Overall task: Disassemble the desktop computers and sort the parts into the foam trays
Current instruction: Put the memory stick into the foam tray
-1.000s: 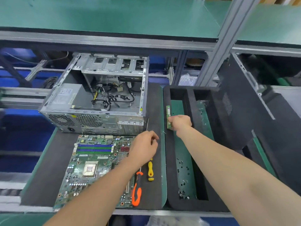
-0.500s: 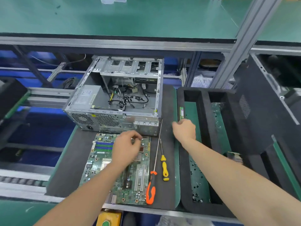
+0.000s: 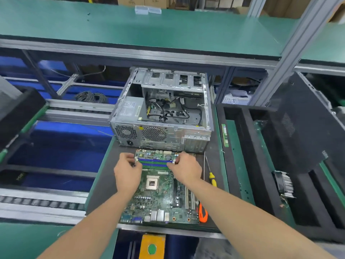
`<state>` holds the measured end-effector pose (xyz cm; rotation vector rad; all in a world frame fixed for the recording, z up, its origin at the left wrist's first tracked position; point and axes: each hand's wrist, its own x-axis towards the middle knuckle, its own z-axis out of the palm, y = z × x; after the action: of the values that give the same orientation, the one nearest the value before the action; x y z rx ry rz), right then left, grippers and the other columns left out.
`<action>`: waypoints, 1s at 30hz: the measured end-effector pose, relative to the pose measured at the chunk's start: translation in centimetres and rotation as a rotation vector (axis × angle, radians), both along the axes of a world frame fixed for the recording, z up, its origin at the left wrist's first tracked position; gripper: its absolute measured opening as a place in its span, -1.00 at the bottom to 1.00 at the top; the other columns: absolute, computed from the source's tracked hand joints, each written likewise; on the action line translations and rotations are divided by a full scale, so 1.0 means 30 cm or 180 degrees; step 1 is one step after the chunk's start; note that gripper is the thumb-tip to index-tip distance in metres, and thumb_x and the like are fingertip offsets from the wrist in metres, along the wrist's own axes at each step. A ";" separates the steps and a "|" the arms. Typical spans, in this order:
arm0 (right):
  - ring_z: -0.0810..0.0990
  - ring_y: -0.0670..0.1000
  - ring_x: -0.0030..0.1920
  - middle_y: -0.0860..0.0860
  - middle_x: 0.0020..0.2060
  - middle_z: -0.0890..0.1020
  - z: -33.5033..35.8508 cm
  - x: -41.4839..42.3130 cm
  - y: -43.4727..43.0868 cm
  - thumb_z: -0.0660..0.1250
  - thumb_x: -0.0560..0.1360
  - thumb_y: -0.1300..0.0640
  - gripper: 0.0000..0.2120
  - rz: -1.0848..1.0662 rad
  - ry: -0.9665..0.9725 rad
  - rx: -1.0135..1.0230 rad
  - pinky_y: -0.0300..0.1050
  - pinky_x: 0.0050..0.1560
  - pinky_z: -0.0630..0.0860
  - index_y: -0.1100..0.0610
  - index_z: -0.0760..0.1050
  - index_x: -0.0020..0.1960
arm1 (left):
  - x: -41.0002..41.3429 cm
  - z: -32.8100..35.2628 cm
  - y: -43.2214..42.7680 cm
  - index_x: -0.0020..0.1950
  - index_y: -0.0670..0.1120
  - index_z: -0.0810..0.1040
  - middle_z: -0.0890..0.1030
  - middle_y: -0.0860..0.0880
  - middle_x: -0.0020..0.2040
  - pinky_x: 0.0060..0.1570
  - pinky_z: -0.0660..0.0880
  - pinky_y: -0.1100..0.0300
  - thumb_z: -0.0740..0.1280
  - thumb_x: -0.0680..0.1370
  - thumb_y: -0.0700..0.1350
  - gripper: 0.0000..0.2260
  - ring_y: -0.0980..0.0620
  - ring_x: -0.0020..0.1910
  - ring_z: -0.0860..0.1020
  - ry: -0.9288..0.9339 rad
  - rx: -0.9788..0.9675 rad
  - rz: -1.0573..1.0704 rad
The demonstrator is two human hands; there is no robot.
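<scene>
A green motherboard [image 3: 160, 195] lies flat on the black mat in front of the open metal computer case [image 3: 162, 116]. My left hand [image 3: 127, 171] pinches the white latch at the left end of the blue and green memory slots [image 3: 155, 162]. At the right end of the same slots, my right hand [image 3: 185, 168] has its fingertips on the latch. Whether a memory stick sits in the slot between them I cannot tell. One green memory stick [image 3: 225, 135] lies along the left edge of the black foam tray [image 3: 231, 165].
A yellow-handled screwdriver [image 3: 212, 179] and an orange-handled one [image 3: 202, 214] lie right of the motherboard. A finned heatsink [image 3: 284, 184] sits in a foam tray further right. A dark side panel [image 3: 298, 124] leans at the right. A conveyor runs on the left.
My right hand left the memory stick in the foam tray and came back to the motherboard. My left hand moved to the left end of the memory slots. The view shifted right.
</scene>
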<state>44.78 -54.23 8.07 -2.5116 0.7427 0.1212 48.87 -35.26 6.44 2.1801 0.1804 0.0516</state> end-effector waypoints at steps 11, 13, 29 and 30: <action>0.60 0.14 -0.14 0.06 -0.18 0.61 -0.008 0.009 0.076 0.38 0.58 0.05 -0.83 -0.0343 -0.0219 -0.0018 0.04 -0.15 0.60 0.12 0.45 -0.05 | 0.025 -0.031 0.019 -0.01 -0.02 0.42 0.55 0.05 -0.12 -0.24 0.38 0.17 0.40 0.54 -0.30 -0.77 0.07 -0.20 0.54 -0.0068 -0.0150 -0.0240; 0.60 0.14 -0.10 0.06 -0.16 0.61 -0.005 -0.001 0.082 0.38 0.59 0.03 -0.81 -0.0322 -0.0309 0.0007 0.05 -0.11 0.60 0.13 0.45 -0.03 | 0.025 -0.032 0.025 0.01 0.00 0.41 0.56 0.04 -0.08 -0.20 0.40 0.14 0.38 0.55 -0.29 -0.77 0.05 -0.17 0.55 -0.0104 -0.0142 -0.0309; 0.01 0.11 0.61 0.04 0.64 -0.03 -0.101 -0.200 0.145 0.19 0.32 -0.39 -0.13 0.1084 -0.0235 -0.0763 0.22 0.55 0.00 0.02 0.26 0.53 | -0.090 -0.115 0.049 0.56 0.09 0.25 0.13 0.07 0.66 0.53 0.10 0.00 0.24 0.65 -0.10 -0.52 0.10 0.61 0.14 -0.0587 0.0723 -0.1527; 0.01 0.12 0.61 0.05 0.64 -0.02 -0.102 -0.201 0.153 0.19 0.31 -0.38 -0.12 0.1052 -0.0253 -0.0752 0.22 0.54 -0.01 0.03 0.26 0.53 | -0.092 -0.115 0.050 0.55 0.09 0.26 0.14 0.07 0.66 0.54 0.08 0.02 0.20 0.66 -0.12 -0.55 0.12 0.61 0.15 -0.0596 0.0646 -0.1508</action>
<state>38.75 -49.65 5.01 -2.8294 0.3198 0.0498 46.09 -33.75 2.99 2.3492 -0.4658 0.0053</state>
